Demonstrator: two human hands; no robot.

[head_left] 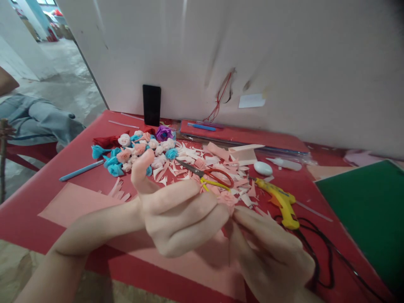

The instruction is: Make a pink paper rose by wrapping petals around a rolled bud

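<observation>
Both my hands meet low in the middle of the view over a red table (47,185). My left hand (176,214) has its fingers curled and its thumb raised, pinching a small pink paper flower (227,198). My right hand (268,252) is closed too, its fingertips pressed on the same flower from below right. A pink paper sheet (72,204) lies under my forearms. Just beyond the hands lie red-handled scissors (208,172) and a yellow glue gun (280,202).
A heap of white, pink and blue paper flowers (139,151) and pink scraps (221,158) covers the table's middle. A black phone (151,104) leans on the white wall. A green sheet (369,206) lies right, a blue pen (81,170) left. A seated person's clothing (34,118) shows far left.
</observation>
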